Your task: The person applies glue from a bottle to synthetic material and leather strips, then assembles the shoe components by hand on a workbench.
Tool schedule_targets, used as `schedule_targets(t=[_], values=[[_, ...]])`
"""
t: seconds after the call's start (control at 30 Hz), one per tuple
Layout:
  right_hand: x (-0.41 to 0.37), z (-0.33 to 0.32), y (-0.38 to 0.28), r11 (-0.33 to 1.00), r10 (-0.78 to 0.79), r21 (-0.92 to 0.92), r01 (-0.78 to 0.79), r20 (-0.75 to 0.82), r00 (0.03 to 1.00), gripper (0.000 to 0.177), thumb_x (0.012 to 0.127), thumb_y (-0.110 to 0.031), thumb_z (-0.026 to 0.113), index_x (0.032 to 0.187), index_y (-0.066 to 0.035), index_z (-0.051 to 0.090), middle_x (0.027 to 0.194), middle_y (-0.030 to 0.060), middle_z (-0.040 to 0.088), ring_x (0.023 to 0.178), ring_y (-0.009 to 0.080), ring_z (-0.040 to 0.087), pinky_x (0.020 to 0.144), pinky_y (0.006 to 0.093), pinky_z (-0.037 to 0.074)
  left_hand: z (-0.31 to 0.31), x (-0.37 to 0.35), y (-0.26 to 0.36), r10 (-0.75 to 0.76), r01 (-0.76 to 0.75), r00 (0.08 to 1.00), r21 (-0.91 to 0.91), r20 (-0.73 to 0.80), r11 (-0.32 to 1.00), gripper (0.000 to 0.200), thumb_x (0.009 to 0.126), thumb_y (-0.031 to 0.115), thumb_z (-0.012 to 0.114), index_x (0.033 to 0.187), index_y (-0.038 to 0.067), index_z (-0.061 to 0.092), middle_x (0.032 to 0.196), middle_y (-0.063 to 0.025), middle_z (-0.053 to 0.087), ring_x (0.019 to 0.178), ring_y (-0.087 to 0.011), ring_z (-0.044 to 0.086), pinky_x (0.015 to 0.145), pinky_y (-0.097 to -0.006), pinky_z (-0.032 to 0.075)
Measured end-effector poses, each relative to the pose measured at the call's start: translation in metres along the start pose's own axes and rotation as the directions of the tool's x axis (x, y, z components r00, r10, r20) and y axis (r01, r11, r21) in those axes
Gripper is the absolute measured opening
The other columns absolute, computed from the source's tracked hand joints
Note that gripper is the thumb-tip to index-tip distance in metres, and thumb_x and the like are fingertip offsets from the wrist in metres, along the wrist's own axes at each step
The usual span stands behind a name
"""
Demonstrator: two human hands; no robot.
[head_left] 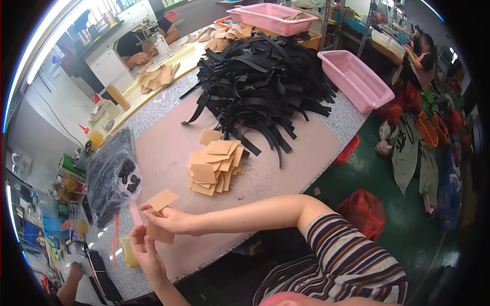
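Note:
My right hand (178, 222) is closed on a few tan leather pieces (163, 199), which fan out above and below its fingers. Close beside it, my left hand (144, 251) has its fingers apart, their tips right at the lower edge of the held pieces. Beyond the hands, a loose pile of similar tan squares (217, 166) lies on the pinkish work mat (168, 137). A large heap of black straps (265, 81) covers the far part of the mat, some ends hanging toward the tan pile.
Left of the mat lies a clear plastic bag (109, 173) with black pieces. A pink basket (354, 81) sits at the right table edge, another pink basket (273, 19) at the back. Across the table, a person (145, 48) works at a sewing machine (161, 43). A red bag (361, 214) is on the floor.

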State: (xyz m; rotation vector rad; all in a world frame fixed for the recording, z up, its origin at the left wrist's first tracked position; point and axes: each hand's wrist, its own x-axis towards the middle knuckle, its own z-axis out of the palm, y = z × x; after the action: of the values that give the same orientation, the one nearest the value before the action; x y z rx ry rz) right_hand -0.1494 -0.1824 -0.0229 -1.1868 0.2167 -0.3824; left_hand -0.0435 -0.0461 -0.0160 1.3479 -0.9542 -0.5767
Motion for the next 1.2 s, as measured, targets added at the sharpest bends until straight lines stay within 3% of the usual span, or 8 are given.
schedule_targets(t=[0.17,0.27,0.37,0.7,0.8,0.83,1.0,1.2], values=[[0.021,0.011,0.017,0.994,-0.066,-0.091,0.064,-0.017,0.998,0.051,0.104,-0.048,0.039,0.131,-0.005,0.048,0.117,0.0154,0.059,0.111,0.0213,0.057,0.093,0.0368,0.047,-0.004,-0.009,0.002,-0.243,0.254,0.967,0.170,-0.081,0.952,0.043,0.092,0.004,0.064,0.131,-0.002,0.047,0.099,-0.0073,0.063,0.086,-0.0149,0.063,0.074,-0.0297,0.053],[0.035,0.000,0.006,0.936,0.029,-0.351,-0.011,0.047,0.998,0.049,0.104,-0.045,0.041,0.114,-0.001,0.058,0.097,0.0193,0.066,0.093,0.0297,0.065,0.083,0.0414,0.051,0.015,-0.024,0.014,-0.017,0.069,0.975,0.228,-0.222,0.971,0.037,0.089,0.001,0.066,0.125,-0.002,0.055,0.084,-0.0056,0.065,0.068,-0.0166,0.062,0.060,-0.0320,0.052],[0.057,0.006,0.010,0.740,-0.041,-0.669,0.076,0.068,0.997,0.048,0.102,-0.041,0.043,0.098,0.001,0.064,0.081,0.0239,0.067,0.080,0.0398,0.067,0.077,0.0472,0.051,0.024,-0.048,0.010,0.612,-0.457,0.778,0.796,0.141,0.396,0.027,0.086,-0.004,0.068,0.112,-0.001,0.062,0.080,-0.0097,0.065,0.063,-0.0210,0.061,0.056,-0.0325,0.049],[0.085,0.042,0.025,0.303,-0.110,-0.905,0.298,0.277,0.955,0.028,0.091,-0.025,0.056,0.095,0.001,0.065,0.082,0.0231,0.068,0.076,0.0414,0.067,0.070,0.0504,0.053,0.013,-0.079,0.005,0.649,-0.511,0.676,0.857,0.349,0.071,0.014,0.091,0.004,0.063,0.103,-0.002,0.063,0.083,-0.0097,0.067,0.059,-0.0243,0.061,0.054,-0.0364,0.050],[0.159,-0.024,0.031,0.247,-0.338,-0.959,0.139,0.050,0.940,0.033,0.085,-0.031,0.063,0.102,-0.002,0.065,0.090,0.0207,0.067,0.085,0.0373,0.068,0.073,0.0491,0.054,0.037,-0.126,-0.036,0.201,-0.034,0.980,0.974,-0.012,0.226,0.043,0.088,0.024,0.072,0.121,0.003,0.055,0.094,-0.0133,0.068,0.085,-0.0307,0.068,0.074,-0.0386,0.055],[0.155,-0.042,0.014,0.249,-0.272,-0.958,0.142,0.072,0.960,0.039,0.084,-0.034,0.065,0.107,-0.003,0.065,0.098,0.0215,0.066,0.095,0.0359,0.067,0.074,0.0501,0.053,0.031,-0.109,-0.005,0.421,-0.318,0.893,0.884,0.158,0.343,0.041,0.091,0.020,0.069,0.124,0.002,0.054,0.098,-0.0141,0.067,0.090,-0.0300,0.068,0.077,-0.0367,0.054],[0.114,-0.039,-0.019,-0.206,-0.214,-0.977,0.057,0.102,0.972,0.059,0.085,-0.050,0.063,0.123,-0.004,0.060,0.128,0.0221,0.053,0.126,0.0375,0.048,0.085,0.0571,0.048,0.016,-0.037,0.009,0.026,0.025,0.958,0.174,-0.285,0.984,0.027,0.095,0.004,0.061,0.119,-0.002,0.051,0.106,-0.0110,0.061,0.087,-0.0160,0.061,0.075,-0.0276,0.051],[0.073,-0.032,-0.019,0.539,-0.359,-0.778,0.323,0.135,0.924,0.053,0.094,-0.043,0.060,0.129,-0.003,0.059,0.121,0.0210,0.060,0.110,0.0283,0.058,0.094,0.0422,0.046,0.004,-0.008,-0.011,-0.045,0.058,0.933,0.025,-0.358,0.998,0.019,0.104,0.022,0.049,0.099,0.005,0.056,0.079,0.0008,0.056,0.066,-0.0062,0.052,0.055,-0.0212,0.042]])
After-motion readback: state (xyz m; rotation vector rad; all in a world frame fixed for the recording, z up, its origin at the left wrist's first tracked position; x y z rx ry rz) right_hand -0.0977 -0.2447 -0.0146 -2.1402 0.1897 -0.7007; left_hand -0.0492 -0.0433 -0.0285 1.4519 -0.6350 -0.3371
